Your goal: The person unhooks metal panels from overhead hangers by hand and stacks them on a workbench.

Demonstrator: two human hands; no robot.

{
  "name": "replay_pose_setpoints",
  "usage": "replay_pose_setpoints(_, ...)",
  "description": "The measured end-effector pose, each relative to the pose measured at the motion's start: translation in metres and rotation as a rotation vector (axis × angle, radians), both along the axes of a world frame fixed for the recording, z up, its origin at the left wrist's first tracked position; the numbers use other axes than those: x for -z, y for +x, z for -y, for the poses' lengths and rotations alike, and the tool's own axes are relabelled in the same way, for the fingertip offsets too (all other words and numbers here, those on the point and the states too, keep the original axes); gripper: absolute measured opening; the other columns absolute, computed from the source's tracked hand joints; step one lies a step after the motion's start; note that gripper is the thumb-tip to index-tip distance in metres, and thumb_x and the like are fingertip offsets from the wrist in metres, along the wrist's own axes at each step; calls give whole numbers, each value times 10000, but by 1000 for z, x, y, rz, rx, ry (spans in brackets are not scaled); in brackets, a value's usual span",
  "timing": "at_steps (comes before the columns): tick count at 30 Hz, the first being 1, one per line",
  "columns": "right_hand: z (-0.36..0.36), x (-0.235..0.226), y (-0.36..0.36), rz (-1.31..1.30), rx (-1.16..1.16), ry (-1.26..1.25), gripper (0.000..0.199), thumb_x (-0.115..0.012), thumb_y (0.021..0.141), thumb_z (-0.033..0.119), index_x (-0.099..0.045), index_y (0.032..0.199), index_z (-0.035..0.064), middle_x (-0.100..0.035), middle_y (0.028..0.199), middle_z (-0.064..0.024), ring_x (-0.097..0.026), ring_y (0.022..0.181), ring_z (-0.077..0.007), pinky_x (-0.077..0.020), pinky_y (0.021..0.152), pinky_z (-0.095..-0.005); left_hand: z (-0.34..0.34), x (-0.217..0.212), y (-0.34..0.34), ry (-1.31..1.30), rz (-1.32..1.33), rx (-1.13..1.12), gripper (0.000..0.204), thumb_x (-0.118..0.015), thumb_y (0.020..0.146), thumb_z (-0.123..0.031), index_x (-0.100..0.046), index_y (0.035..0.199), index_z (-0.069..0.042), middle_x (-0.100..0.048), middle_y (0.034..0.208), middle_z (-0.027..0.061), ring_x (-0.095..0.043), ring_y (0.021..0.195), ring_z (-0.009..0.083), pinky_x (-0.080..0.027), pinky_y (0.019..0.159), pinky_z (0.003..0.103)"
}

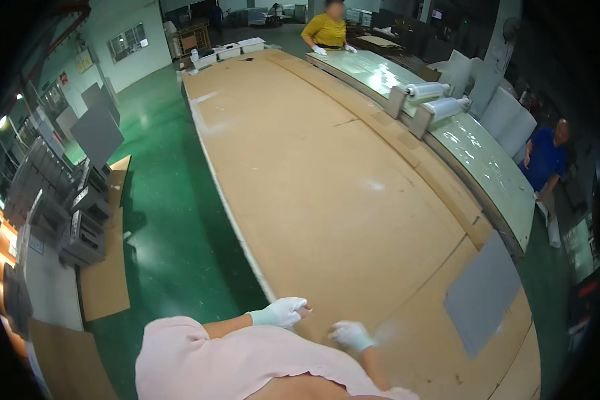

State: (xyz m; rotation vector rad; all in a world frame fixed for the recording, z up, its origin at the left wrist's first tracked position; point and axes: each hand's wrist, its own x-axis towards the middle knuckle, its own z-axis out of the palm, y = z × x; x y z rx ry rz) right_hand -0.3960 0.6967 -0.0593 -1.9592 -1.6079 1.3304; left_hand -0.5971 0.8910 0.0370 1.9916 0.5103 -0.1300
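Note:
My left hand, in a white glove with bare fingertips showing, is over the near left edge of the large tan-topped table. Its fingers are curled in, and I see nothing in them. A little to its right, my right hand, also white-gloved, is held low over the near end of the table. Its fingers are bent and closed, with no object visible in them. The two hands are apart. A flat grey sheet lies to the right on the tabletop, out of reach of both hands' present positions.
A long tan strip runs along the table's right side. Beyond it stands a glossy pale-green table with film rolls. One person in yellow and another in blue stand there. Grey bins line the left.

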Motion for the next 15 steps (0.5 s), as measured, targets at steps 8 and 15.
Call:
replay_pose_setpoints(8, -199, -93, -39, 184, 648, 159, 291, -489, 801, 297, -641, 736, 58, -643, 674, -123, -642, 665, -234, -495, 620, -349, -148, -19, -174, 228, -18, -402, 274, -502, 884, -247, -579, 1022, -24, -621, 929, 154, -603, 878, 284, -472, 781, 343)
replay_pose_setpoints(15, -373, -45, -174, -36, 226, 0, 298, -529, 836, 308, -633, 769, 36, -646, 647, -78, -620, 609, -160, -467, 567, -290, -243, -64, -188, 86, 204, -467, 255, -511, 883, -196, -556, 1063, -21, -601, 1018, 135, -582, 968, 243, -452, 847, 314)
